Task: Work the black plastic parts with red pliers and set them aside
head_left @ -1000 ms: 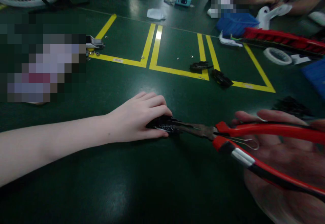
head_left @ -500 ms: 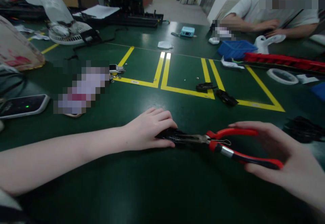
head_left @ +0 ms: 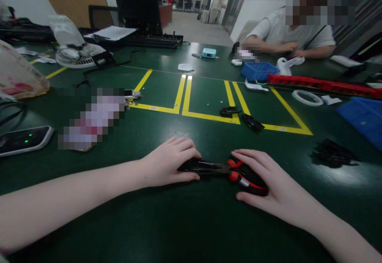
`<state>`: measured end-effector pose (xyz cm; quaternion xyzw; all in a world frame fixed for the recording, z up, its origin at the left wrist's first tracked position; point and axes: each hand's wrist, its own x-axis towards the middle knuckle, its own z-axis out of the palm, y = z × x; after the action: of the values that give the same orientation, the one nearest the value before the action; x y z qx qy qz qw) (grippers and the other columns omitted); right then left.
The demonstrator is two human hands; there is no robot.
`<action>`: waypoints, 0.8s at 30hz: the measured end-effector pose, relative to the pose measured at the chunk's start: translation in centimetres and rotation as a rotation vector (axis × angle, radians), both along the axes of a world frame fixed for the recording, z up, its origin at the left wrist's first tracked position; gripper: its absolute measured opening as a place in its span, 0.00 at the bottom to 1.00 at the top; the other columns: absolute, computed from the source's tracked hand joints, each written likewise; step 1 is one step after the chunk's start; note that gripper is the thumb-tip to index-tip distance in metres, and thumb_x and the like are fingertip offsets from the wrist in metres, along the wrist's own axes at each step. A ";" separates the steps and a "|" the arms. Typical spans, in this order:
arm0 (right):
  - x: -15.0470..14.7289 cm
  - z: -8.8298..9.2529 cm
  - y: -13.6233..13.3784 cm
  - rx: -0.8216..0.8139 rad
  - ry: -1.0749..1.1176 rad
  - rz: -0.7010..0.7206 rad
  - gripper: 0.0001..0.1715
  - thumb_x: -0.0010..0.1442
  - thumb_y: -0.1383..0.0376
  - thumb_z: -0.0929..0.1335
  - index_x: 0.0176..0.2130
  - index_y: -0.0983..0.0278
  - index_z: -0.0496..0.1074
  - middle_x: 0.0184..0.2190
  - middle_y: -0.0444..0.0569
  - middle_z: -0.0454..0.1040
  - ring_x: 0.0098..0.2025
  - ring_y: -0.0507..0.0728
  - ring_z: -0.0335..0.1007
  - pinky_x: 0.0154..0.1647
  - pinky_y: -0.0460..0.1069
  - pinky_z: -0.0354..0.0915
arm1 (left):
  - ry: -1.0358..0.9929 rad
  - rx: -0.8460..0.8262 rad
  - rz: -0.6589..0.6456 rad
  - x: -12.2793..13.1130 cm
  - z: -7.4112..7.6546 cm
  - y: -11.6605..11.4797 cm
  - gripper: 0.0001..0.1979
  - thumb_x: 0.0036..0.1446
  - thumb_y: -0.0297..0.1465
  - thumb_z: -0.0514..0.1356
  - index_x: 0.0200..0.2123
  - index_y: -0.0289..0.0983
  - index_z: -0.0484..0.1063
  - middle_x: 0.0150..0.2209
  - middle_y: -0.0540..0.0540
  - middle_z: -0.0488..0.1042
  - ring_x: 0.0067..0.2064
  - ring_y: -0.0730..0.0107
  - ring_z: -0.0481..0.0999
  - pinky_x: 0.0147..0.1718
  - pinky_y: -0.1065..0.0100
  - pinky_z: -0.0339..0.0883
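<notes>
My left hand (head_left: pixel 173 161) rests low over the table and pinches a black piece (head_left: pixel 188 165), whose kind I cannot make out because fingers cover much of it. Long-nose pliers (head_left: pixel 244 182) with red and black handles lie level, their jaws pointing left and meeting the black piece. Whether the jaws grip it cannot be told. Around the plier handles curves my right hand (head_left: pixel 270 179), its palm hiding the handle ends, fingers above and thumb below. Similar small black pieces (head_left: pixel 252 122) lie beyond, by the yellow tape.
A black heap (head_left: pixel 336 153) lies on the right, near a blue bin (head_left: pixel 362 115). At the left are a phone (head_left: pixel 26 140), a blurred flat object (head_left: pixel 95 119) and a white fan (head_left: pixel 67 36). Across the table sits a person (head_left: pixel 292 36) behind a blue tray (head_left: pixel 259 72).
My right hand has come left, nearer my left hand, and the plier handles are closer together. The view has tilted up and shifted slightly right. My left hand keeps its hold.
</notes>
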<state>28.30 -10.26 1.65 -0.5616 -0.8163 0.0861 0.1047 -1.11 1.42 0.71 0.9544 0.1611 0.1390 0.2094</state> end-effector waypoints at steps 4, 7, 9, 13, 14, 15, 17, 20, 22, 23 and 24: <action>-0.9 -0.4 0.2 0.110 -0.045 0.038 0.30 0.64 0.54 0.66 0.61 0.62 0.65 0.55 0.58 0.72 0.54 0.64 0.71 0.49 0.60 0.73 | 0.000 -0.014 -0.002 0.1 0.1 -0.1 0.17 0.62 0.39 0.63 0.50 0.37 0.68 0.45 0.45 0.71 0.47 0.62 0.69 0.46 0.62 0.62; -0.7 -0.6 0.2 0.179 -0.064 0.085 0.28 0.64 0.55 0.67 0.59 0.64 0.66 0.52 0.58 0.73 0.52 0.64 0.72 0.47 0.59 0.73 | 0.009 -0.024 0.001 0.1 0.2 -0.1 0.16 0.63 0.38 0.62 0.51 0.38 0.68 0.46 0.45 0.71 0.47 0.62 0.69 0.46 0.61 0.63; -0.5 -0.6 0.2 0.217 -0.067 0.102 0.28 0.63 0.56 0.67 0.58 0.65 0.66 0.51 0.58 0.74 0.52 0.64 0.72 0.47 0.59 0.73 | 0.013 -0.024 0.001 0.1 0.3 -0.2 0.16 0.63 0.38 0.62 0.51 0.38 0.68 0.47 0.45 0.71 0.47 0.62 0.69 0.46 0.61 0.63; -0.2 -0.6 0.1 0.298 -0.070 0.119 0.27 0.62 0.57 0.68 0.58 0.65 0.67 0.51 0.58 0.74 0.52 0.64 0.72 0.47 0.59 0.72 | 0.036 -0.042 0.022 0.1 0.7 -0.5 0.16 0.62 0.37 0.62 0.51 0.38 0.68 0.47 0.45 0.71 0.47 0.62 0.69 0.46 0.61 0.63; -0.2 -0.6 0.1 0.322 -0.058 0.115 0.27 0.62 0.58 0.68 0.58 0.65 0.67 0.51 0.58 0.74 0.52 0.64 0.72 0.47 0.59 0.72 | 0.044 -0.047 0.027 0.2 0.8 -0.6 0.16 0.62 0.36 0.62 0.51 0.38 0.68 0.48 0.45 0.72 0.47 0.62 0.69 0.46 0.61 0.64; -0.2 -0.6 0.0 0.339 -0.043 0.107 0.27 0.62 0.58 0.68 0.58 0.65 0.67 0.51 0.58 0.74 0.52 0.64 0.72 0.47 0.59 0.72 | 0.050 -0.048 0.029 0.2 0.9 -0.6 0.16 0.62 0.37 0.62 0.51 0.38 0.68 0.47 0.45 0.72 0.47 0.62 0.69 0.46 0.61 0.64; -0.3 -0.7 -0.2 0.356 -0.002 0.087 0.29 0.62 0.58 0.69 0.59 0.63 0.66 0.51 0.58 0.74 0.52 0.64 0.71 0.47 0.59 0.72 | 0.054 -0.046 0.025 0.3 1.0 -0.6 0.16 0.63 0.37 0.62 0.50 0.38 0.69 0.47 0.45 0.72 0.47 0.62 0.69 0.45 0.61 0.64; -0.9 -0.8 -0.5 0.333 0.054 0.067 0.30 0.62 0.59 0.69 0.61 0.61 0.64 0.50 0.57 0.74 0.50 0.63 0.72 0.46 0.59 0.72 | 0.048 -0.040 0.005 0.3 0.7 -0.5 0.16 0.63 0.39 0.62 0.50 0.37 0.69 0.46 0.45 0.72 0.46 0.62 0.70 0.44 0.61 0.64; -1.4 -0.9 -0.7 0.312 0.087 0.053 0.30 0.62 0.59 0.69 0.61 0.60 0.63 0.50 0.56 0.74 0.50 0.63 0.72 0.45 0.59 0.72 | 0.040 -0.037 -0.011 0.4 0.5 -0.4 0.17 0.62 0.40 0.62 0.50 0.38 0.69 0.47 0.45 0.72 0.46 0.62 0.70 0.44 0.61 0.64; -1.7 -0.9 -0.8 0.301 0.098 0.045 0.30 0.62 0.59 0.69 0.62 0.60 0.63 0.50 0.56 0.73 0.50 0.63 0.72 0.45 0.59 0.72 | 0.036 -0.036 -0.017 0.3 0.4 -0.4 0.17 0.62 0.40 0.62 0.50 0.38 0.69 0.47 0.45 0.72 0.46 0.62 0.70 0.45 0.62 0.64; -2.0 -0.9 -0.8 0.293 0.107 0.042 0.30 0.61 0.59 0.69 0.61 0.59 0.63 0.50 0.56 0.73 0.50 0.63 0.72 0.45 0.59 0.72 | 0.029 -0.035 -0.021 0.3 0.3 -0.3 0.17 0.62 0.40 0.62 0.50 0.38 0.69 0.47 0.45 0.72 0.47 0.62 0.70 0.45 0.62 0.64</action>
<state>26.31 -11.06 0.72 -0.5179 -0.8248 -0.0018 0.2270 -0.77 1.08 1.01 0.9541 0.1564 0.1202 0.2253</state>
